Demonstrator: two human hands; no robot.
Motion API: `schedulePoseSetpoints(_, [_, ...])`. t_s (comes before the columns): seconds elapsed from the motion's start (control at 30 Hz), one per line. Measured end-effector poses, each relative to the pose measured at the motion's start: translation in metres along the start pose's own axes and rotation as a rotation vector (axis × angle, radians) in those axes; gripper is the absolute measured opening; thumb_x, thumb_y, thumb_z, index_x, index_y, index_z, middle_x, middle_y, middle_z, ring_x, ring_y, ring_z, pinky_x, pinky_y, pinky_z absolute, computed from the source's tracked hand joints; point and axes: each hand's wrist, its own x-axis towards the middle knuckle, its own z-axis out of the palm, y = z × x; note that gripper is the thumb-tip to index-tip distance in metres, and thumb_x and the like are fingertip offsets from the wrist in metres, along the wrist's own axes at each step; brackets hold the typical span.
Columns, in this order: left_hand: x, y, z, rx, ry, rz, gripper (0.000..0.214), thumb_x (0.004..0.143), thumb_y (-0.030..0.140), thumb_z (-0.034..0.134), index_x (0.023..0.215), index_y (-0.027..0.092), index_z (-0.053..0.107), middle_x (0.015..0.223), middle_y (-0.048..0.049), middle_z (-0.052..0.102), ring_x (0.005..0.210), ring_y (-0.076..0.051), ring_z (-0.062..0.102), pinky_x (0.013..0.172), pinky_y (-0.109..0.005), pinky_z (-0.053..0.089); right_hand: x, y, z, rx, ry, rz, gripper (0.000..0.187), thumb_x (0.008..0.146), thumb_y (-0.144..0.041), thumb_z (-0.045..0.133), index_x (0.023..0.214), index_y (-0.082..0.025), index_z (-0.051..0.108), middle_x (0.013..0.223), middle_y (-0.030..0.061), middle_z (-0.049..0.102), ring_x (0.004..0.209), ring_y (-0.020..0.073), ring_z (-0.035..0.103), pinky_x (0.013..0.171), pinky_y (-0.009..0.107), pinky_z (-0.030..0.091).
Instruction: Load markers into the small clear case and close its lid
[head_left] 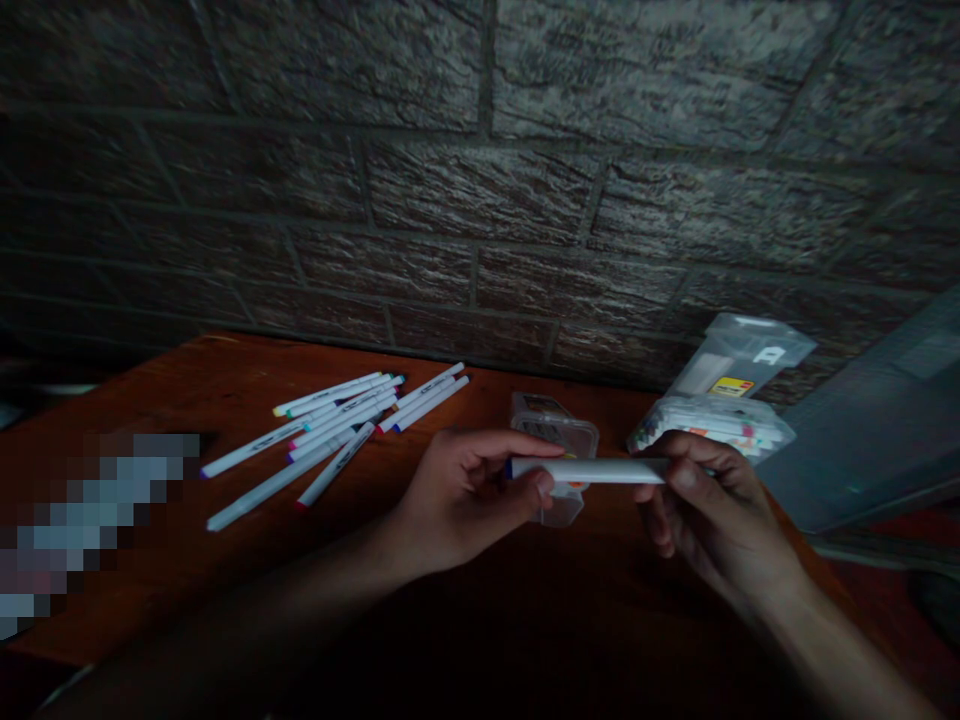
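Observation:
A white marker (pixel 600 470) lies level between both my hands above the brown table (pixel 187 400). My left hand (pixel 465 500) pinches its left end, where a blue cap shows, between thumb and fingers. My right hand (pixel 705 510) is closed round its right end. Just behind the marker stands a small clear plastic box (pixel 559 430).
Several white markers with coloured caps (pixel 337 425) lie scattered on the table to the left. A clear bag of markers (pixel 712 425) and another clear packet (pixel 739 360) rest against the dark brick wall (pixel 480 180). A grey slanted panel (pixel 870 440) sits at right.

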Motion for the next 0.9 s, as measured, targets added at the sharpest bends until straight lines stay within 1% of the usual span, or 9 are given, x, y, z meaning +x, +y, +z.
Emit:
schedulePoseSetpoints(0.13, [0.0010,-0.0007,0.0000,0.039,0.008,0.027,0.024,0.086,0.025,0.076,0.106,0.013,0.082,0.087,-0.0087,0.084,0.067,-0.016,0.072,0.061,-0.025,0.058,-0.0010,0.0014,-0.0026,-0.001,-0.019,0.013,0.028,0.073,-0.040,0.096,0.078,-0.020,0.076,0.063,0.0014,0.079,0.035,0.0133,0.066,0.031,0.017,0.052])
schedulePoseSetpoints(0.27, [0.0018,0.0009,0.0003,0.043,0.019,0.066,0.020,0.085,0.022,0.079,0.102,0.012,0.082,0.093,-0.0095,0.084,0.074,-0.016,0.075,0.065,-0.023,0.059,-0.0019,0.0020,-0.0031,-0.002,-0.042,0.026,0.026,0.076,-0.038,0.094,0.081,-0.020,0.076,0.067,0.0026,0.080,0.038,0.0134,0.068,0.034,0.018,0.055])
schedulePoseSetpoints(0.43, [0.0015,0.0005,0.0001,0.081,0.029,0.061,0.019,0.085,0.024,0.080,0.100,0.013,0.081,0.089,-0.0084,0.084,0.071,-0.016,0.075,0.062,-0.023,0.058,-0.0021,0.0016,-0.0006,-0.003,-0.052,0.002,0.024,0.075,-0.037,0.095,0.081,-0.021,0.078,0.067,0.0028,0.080,0.039,0.0136,0.068,0.035,0.018,0.055])
schedulePoseSetpoints(0.57, [0.0019,-0.0009,-0.0001,0.079,0.034,0.028,0.020,0.086,0.026,0.079,0.101,0.014,0.081,0.086,-0.0079,0.083,0.066,-0.015,0.072,0.056,-0.021,0.055,-0.0029,0.0013,0.0002,-0.036,-0.045,-0.001,0.021,0.078,-0.034,0.093,0.094,-0.025,0.082,0.071,0.0016,0.081,0.044,0.0119,0.068,0.039,0.017,0.056])
schedulePoseSetpoints(0.63, [0.0020,-0.0010,-0.0001,0.072,0.040,0.024,0.020,0.086,0.027,0.078,0.101,0.014,0.081,0.087,-0.0080,0.083,0.065,-0.015,0.071,0.056,-0.022,0.055,-0.0035,0.0011,0.0003,-0.055,-0.034,-0.002,0.023,0.078,-0.032,0.093,0.097,-0.025,0.083,0.071,0.0015,0.080,0.043,0.0114,0.067,0.039,0.018,0.056])
schedulePoseSetpoints(0.8, [0.0018,0.0003,0.0003,0.058,0.042,0.014,0.021,0.086,0.028,0.077,0.101,0.014,0.081,0.082,-0.0075,0.082,0.063,-0.015,0.071,0.055,-0.023,0.055,-0.0033,0.0006,0.0018,-0.073,-0.015,-0.011,0.020,0.078,-0.031,0.093,0.095,-0.025,0.084,0.069,0.0016,0.079,0.043,0.0110,0.065,0.038,0.018,0.054])
schedulePoseSetpoints(0.9, [0.0019,0.0012,0.0001,0.047,0.035,0.008,0.022,0.085,0.027,0.077,0.101,0.013,0.080,0.079,-0.0073,0.081,0.062,-0.015,0.070,0.054,-0.022,0.054,-0.0018,0.0003,0.0040,-0.063,0.001,-0.021,0.020,0.075,-0.032,0.094,0.090,-0.025,0.084,0.067,0.0016,0.079,0.041,0.0106,0.064,0.037,0.017,0.053])
